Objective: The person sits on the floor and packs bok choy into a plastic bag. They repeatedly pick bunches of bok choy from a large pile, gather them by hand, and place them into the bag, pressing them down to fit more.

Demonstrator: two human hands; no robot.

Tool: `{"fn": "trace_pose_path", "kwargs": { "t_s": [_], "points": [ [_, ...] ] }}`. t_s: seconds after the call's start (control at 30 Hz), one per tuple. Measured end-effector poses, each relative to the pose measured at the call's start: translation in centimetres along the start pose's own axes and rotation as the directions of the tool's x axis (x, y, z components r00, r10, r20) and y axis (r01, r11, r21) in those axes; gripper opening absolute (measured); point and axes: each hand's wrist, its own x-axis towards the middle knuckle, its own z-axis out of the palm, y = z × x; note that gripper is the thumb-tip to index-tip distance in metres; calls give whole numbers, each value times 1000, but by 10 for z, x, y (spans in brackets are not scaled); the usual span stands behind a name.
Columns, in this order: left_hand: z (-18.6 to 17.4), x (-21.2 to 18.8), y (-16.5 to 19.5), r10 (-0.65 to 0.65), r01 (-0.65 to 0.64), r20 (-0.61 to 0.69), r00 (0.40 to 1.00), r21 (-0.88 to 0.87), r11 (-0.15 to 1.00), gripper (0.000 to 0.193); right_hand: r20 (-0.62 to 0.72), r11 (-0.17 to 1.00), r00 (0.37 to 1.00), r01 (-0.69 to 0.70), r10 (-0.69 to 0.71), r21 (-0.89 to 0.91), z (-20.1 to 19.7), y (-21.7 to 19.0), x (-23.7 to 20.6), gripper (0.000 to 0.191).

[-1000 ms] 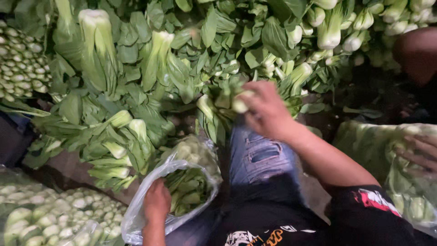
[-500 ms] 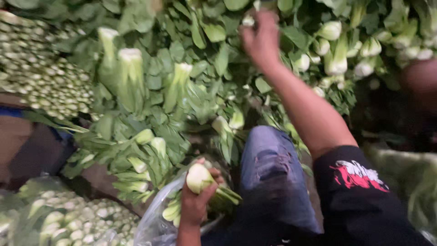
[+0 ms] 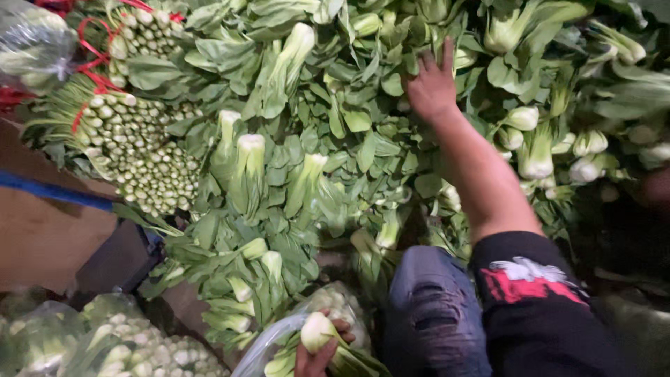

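- Two hands work among the greens: our left hand point(image 3: 317, 357), at six o'clock, has its grip closed around a bok choy head point(image 3: 315, 331), white base up, over the clear plastic bag point(image 3: 259, 342).
- Our right hand point(image 3: 433, 87) reaches to twelve o'clock, fingers spread flat on the bok choy pile point(image 3: 300, 160), holding nothing.
- Nearest loose heads lie just beside the right hand, long axes pointing roughly toward six o'clock.

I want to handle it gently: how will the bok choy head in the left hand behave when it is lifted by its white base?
The bok choy head in the left hand has a thick, pale base, so it is probably firm there. Its green leaves look thin and would likely flop and bruise easily. The clear plastic bag beside it looks limp, so it probably gives little support.
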Motion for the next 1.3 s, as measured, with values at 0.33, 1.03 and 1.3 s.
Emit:
{"fn": "trace_pose_path", "kwargs": {
  "t_s": [0.33,1.03,1.3],
  "points": [
    [52,18,66,113,-106,-86,990,82,991,65,725,-567,452,-454,519,688,-125,-40,-38,33],
    [52,12,101,515,-418,-233,825,362,834,62,249,412,928,-120,-277,903,-256,-232,-160,77],
    [33,-12,106,295,-300,115,949,26,954,85,692,88,647,-707,-320,701,-259,-274,-155,98]
  ]
}}
